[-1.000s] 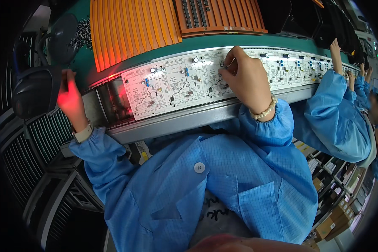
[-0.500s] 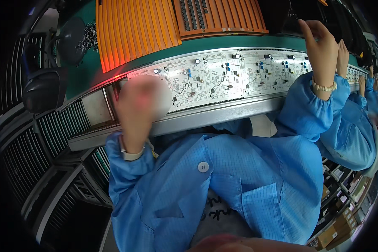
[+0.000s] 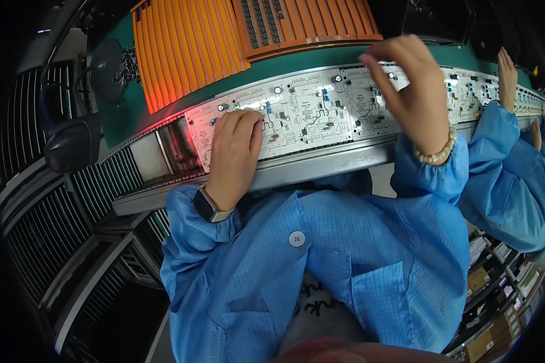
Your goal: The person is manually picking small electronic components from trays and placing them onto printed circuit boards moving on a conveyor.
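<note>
My left hand (image 3: 231,154) rests over the leftmost white circuit board (image 3: 278,127), palm down. Its fingers are bent and pressed together, with the tips near the small parts on the board; whatever they may hold is hidden. Above the row of boards, further right, hangs my right hand (image 3: 419,91). Thumb and forefinger come close together there, and anything between them is too small to make out. Beside the first board lies another white circuit board (image 3: 306,112), fitted with blue parts and round black capacitors.
A metal conveyor rail (image 3: 321,151) runs along the near side. Beyond the boards, on a green mat (image 3: 321,59), lie a ridged yellow-orange tray (image 3: 191,54) and an orange tray (image 3: 339,24) holding rows of black parts. Slotted racks (image 3: 39,242) stand left. A co-worker's hand (image 3: 507,81) is at right.
My right hand has come left and down from the dark bins to over the boards. My left hand, blurred before, has moved slightly right and settled over the first board.
</note>
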A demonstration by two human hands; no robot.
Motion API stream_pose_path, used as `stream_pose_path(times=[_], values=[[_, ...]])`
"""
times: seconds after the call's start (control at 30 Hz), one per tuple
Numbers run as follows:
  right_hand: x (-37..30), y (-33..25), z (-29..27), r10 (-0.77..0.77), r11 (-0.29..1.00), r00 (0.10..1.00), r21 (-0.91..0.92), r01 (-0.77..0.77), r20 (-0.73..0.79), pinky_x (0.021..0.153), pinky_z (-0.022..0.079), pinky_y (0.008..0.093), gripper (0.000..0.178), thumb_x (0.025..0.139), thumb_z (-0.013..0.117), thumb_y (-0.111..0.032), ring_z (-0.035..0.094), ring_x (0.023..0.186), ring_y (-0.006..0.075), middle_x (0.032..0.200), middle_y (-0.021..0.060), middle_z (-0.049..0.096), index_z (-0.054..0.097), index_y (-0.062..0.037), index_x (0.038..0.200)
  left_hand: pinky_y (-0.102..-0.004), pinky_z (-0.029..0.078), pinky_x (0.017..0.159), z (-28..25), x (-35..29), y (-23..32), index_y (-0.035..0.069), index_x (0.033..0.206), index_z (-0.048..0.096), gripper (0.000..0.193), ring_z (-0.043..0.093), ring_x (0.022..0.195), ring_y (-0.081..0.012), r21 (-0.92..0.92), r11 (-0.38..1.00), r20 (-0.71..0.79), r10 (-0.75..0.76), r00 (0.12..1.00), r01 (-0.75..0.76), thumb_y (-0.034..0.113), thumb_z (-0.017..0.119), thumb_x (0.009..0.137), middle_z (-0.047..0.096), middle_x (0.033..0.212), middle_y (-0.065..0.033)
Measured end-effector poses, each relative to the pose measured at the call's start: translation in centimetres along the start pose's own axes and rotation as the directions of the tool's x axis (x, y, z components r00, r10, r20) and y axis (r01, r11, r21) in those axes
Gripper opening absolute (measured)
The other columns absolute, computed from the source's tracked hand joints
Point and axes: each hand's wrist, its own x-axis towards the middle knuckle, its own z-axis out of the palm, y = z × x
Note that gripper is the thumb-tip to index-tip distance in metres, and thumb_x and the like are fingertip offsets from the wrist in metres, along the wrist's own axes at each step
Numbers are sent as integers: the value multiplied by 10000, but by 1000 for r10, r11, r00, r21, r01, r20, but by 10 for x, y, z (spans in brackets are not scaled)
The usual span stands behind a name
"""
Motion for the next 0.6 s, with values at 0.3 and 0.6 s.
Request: stream_pose_path(times=[0.3, 0.6], values=[[-34, -35, 26, -76, 997, 933, -5, 83, 353, 796, 482, 341, 278, 742, 732, -60, 618, 867, 231, 919, 65, 668, 717, -37, 1019, -425, 430, 889, -1, 9, 6, -9, 1067, 595, 199, 550, 980, -336, 102, 985, 78, 134, 988, -142, 26, 621, 872, 578, 1022, -158], [-39, -35, 35, -61, 998, 952, 9, 62, 300, 794, 486, 330, 321, 728, 731, -39, 637, 869, 216, 929, 61, 699, 717, -33, 1049, -410, 398, 865, 1, 15, 0, 17, 1019, 570, 148, 539, 985, -300, 111, 978, 107, 165, 980, -177, 51, 616, 882, 565, 1004, -125]])
